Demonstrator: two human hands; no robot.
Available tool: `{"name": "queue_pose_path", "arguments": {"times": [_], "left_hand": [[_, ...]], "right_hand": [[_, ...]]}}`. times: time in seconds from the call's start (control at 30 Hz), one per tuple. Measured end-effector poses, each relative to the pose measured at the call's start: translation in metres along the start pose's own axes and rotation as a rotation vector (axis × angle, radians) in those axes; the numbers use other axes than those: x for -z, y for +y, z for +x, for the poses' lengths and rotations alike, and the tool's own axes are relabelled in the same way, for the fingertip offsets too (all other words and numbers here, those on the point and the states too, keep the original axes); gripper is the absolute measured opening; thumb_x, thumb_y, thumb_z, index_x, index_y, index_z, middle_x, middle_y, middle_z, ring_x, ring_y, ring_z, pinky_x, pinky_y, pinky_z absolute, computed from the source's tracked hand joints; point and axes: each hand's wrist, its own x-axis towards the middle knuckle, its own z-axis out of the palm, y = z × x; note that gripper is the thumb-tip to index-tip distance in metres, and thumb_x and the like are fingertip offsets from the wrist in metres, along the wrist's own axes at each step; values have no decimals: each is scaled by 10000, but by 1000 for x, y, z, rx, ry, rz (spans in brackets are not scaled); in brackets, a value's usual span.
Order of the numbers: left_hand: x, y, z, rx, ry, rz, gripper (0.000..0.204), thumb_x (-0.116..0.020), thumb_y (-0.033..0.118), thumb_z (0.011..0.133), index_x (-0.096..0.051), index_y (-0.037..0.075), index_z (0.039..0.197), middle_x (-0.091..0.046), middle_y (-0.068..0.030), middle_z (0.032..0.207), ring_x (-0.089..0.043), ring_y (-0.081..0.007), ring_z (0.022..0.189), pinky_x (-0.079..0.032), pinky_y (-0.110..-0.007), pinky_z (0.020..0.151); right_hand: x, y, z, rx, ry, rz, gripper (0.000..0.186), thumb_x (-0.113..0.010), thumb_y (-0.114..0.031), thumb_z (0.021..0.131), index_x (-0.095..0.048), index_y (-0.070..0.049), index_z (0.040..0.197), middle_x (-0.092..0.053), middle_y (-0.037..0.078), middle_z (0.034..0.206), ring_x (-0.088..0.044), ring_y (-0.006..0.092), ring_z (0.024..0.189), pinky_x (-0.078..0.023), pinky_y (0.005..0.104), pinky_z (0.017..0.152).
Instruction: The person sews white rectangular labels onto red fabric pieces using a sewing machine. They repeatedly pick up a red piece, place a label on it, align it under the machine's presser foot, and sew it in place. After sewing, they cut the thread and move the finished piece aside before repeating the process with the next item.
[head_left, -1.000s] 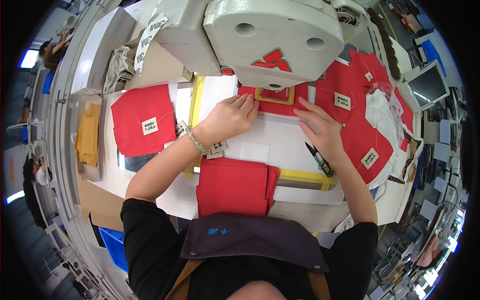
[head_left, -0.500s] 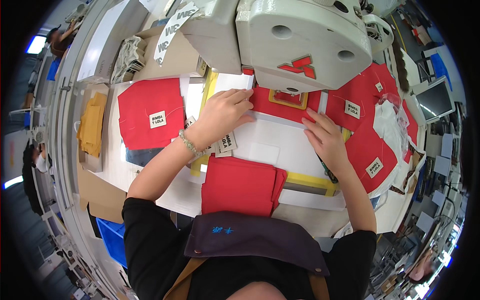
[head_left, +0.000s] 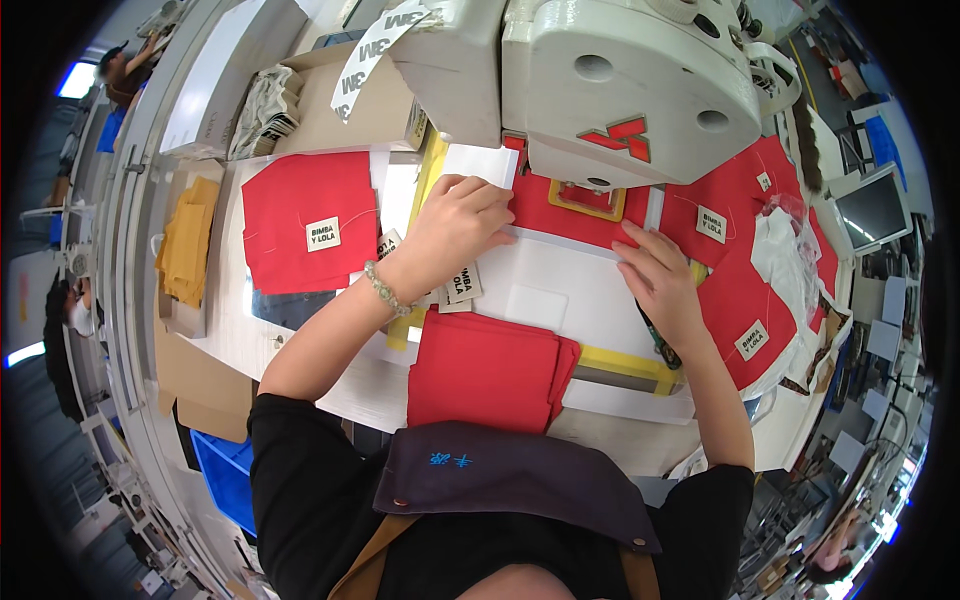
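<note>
A red fabric piece (head_left: 540,212) lies under the head of a white sewing machine (head_left: 640,85), with a yellow-edged clamp frame (head_left: 588,200) over it. At the cloth's left edge is my left hand (head_left: 465,218), its fingers bent but apart and the thumb stretched out. My right hand (head_left: 660,272) rests at the cloth's right end with extended fingers. Beneath its palm and wrist shows a dark green, narrow tool (head_left: 657,338); its kind is hidden. Nearer me sits a stack of red fabric pieces (head_left: 485,370). Pale printed labels (head_left: 460,288) lie partly under my left wrist.
To the left lies red fabric with a label (head_left: 300,222), beside a tray of yellow cloth (head_left: 188,240). Labels fill part of a cardboard box (head_left: 345,105) farther back. Labelled red pieces (head_left: 745,315) and clear plastic (head_left: 785,250) lie on the right. Yellow tape (head_left: 625,365) edges the work plate.
The whole view has shifted a little, so things appear slightly farther right. My hands and the red cloth keep nearly the same places relative to the machine.
</note>
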Motion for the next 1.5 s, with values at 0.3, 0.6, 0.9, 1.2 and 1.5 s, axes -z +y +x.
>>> {"name": "queue_pose_path", "arguments": {"times": [0.3,0.6,0.9,1.2,1.5], "left_hand": [[4,-2,4,38,-50,28,324,-767,254,751,-703,90,1023,-638,-34,1179,-568,-200,1101,-386,-392,992],[3,-2,4,33,-52,52,328,-762,259,756,-704,102,1038,-634,-21,1194,-566,-188,1108,-379,-394,1002],[2,-2,3,40,-33,21,277,-755,263,765,-705,111,991,-643,-13,1181,-574,-179,1092,-378,-396,998],[-3,-1,-2,-87,-25,156,171,-718,222,816,-696,114,946,-661,2,1158,-585,-147,1108,-394,-437,1006],[-3,2,-4,-128,-34,250,124,-673,192,863,-658,95,938,-660,-10,1183,-582,-146,1139,-378,-469,1019]], "right_hand": [[8,-5,4,85,-6,-162,226,-754,-108,775,-693,-114,992,-657,13,1124,-636,162,902,-347,363,898],[8,-5,4,87,3,-202,212,-745,-119,787,-689,-118,991,-657,-1,1117,-631,147,912,-339,359,911],[8,-4,2,71,-5,-200,228,-745,-124,788,-694,-121,1010,-657,-8,1138,-629,128,940,-330,352,915],[7,-4,0,55,4,-206,227,-752,-141,779,-699,-139,1000,-663,-25,1153,-622,115,964,-317,364,896],[14,-5,-3,76,73,-327,230,-768,-175,731,-708,-154,952,-688,-57,1095,-586,144,959,-271,370,827]]}}
